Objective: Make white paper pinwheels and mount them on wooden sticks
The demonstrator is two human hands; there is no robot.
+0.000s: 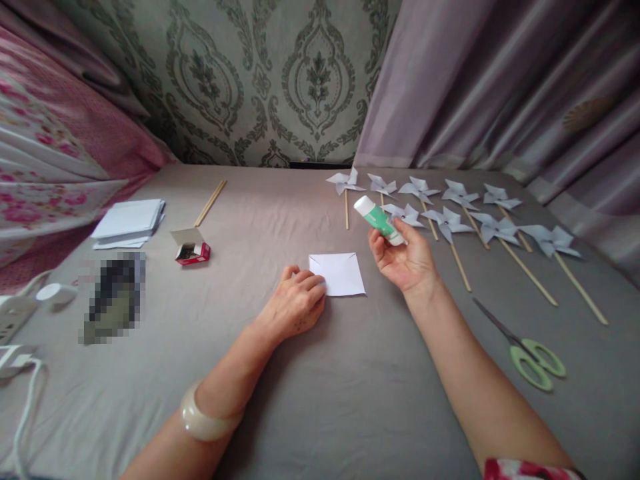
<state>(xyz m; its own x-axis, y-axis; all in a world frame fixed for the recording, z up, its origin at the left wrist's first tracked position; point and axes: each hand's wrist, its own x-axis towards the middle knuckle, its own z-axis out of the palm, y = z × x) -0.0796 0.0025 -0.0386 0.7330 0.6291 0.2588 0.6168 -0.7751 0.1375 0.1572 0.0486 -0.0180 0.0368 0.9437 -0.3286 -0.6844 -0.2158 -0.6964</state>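
A square of white paper (341, 275) lies flat on the grey cloth, with short diagonal cuts at its two far corners. My left hand (296, 300) is at the paper's left edge, fingers curled and closed on it; the fingertips are mostly hidden. To the right, my right hand (407, 257) is raised above the cloth with its palm turned up, closed around a green and white glue stick (379, 221). The glue stick is tilted, its white end pointing up and left, and appears capped.
Several white paper pinwheels (453, 223) on wooden sticks lie at the far right. Green-handled scissors (530, 357) rest closer. On the left are a paper stack (129, 221), wooden sticks (211, 203), an open small red box (193, 252), a blurred-out item (114, 300) and a white cable (27, 413).
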